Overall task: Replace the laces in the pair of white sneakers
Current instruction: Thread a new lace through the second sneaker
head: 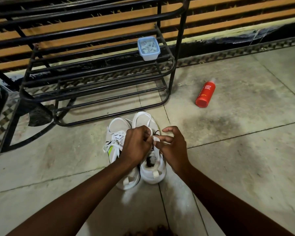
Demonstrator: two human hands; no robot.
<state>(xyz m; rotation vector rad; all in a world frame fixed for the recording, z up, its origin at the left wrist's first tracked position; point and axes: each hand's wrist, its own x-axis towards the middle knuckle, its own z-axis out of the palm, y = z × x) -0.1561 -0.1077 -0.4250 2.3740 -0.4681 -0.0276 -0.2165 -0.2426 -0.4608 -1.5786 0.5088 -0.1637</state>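
Lace [156,137] above one white sneaker [153,174]: left hand [138,145] grips it, right hand [174,148] pinches its tip; feed it flat, untwisted.

The left hand [137,145] and right hand [174,147] hold a white lace [156,138] over the right-hand sneaker [152,172]. The left-hand sneaker [117,132], laced, stands touching it on the tiled floor [228,167].
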